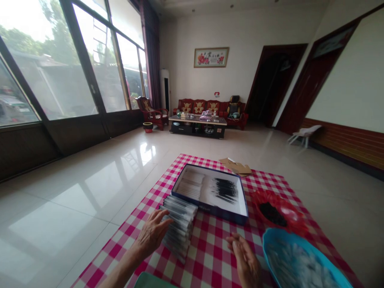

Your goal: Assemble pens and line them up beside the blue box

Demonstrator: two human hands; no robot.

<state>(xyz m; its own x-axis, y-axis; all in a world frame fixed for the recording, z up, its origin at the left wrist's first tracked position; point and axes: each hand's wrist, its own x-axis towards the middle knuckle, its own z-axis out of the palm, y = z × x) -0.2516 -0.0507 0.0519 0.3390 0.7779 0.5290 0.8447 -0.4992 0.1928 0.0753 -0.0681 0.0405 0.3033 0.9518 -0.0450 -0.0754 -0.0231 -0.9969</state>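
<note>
My left hand (154,231) reaches over the left edge of a stack of clear, pen-like tubes (180,224). Its fingers are slightly bent and apart, and I see nothing held in them. My right hand (246,258) hovers above the checked cloth, between the stack and a blue basin (266,248); its fingers are loosely curved with no visible object. Beyond the hands lies a shallow blue box (207,210) with a white inside. It holds thin clear tubes (189,185) on the left and thin black sticks, like pen refills (226,189), on the right.
A red scalloped bowl (291,208) holds small black pieces (273,213). Blurred whitish pieces (303,264) fill the blue basin. Cardboard (237,166) lies at the cloth's far edge, and a green object (153,281) at the near edge. A coffee table (196,129) stands farther off.
</note>
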